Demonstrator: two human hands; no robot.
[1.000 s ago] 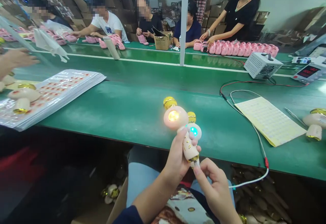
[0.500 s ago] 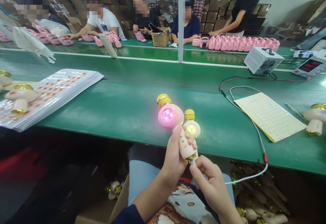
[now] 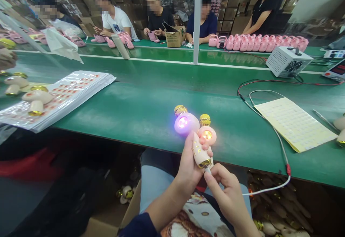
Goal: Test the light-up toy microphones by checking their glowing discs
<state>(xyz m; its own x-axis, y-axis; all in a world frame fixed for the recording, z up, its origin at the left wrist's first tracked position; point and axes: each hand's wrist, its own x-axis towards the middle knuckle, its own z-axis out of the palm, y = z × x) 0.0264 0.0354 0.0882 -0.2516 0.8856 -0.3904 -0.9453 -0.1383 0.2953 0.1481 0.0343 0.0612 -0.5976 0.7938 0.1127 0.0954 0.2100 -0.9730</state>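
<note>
My left hand point(image 3: 188, 167) is wrapped round the stem of a pink mushroom-shaped toy microphone point(image 3: 192, 131) with two gold mesh heads. Its two caps are lit, one violet, one orange. My right hand point(image 3: 225, 190) pinches the plug of a white cable point(image 3: 272, 188) at the toy's bottom end. Both hands are over my lap, just in front of the green bench's point(image 3: 145, 107) near edge.
A yellow sticker sheet point(image 3: 293, 124) lies right, a stack of sticker sheets point(image 3: 61, 93) with more mushroom toys point(image 3: 36, 98) left. A white power box point(image 3: 287, 61) and pink toys point(image 3: 264, 43) stand at the back. Several people work across the bench. More toys fill a box point(image 3: 272, 226) below.
The caps' lights changed colour, from yellow and teal through pink to violet and orange. My hands kept their hold; the view shifted a little.
</note>
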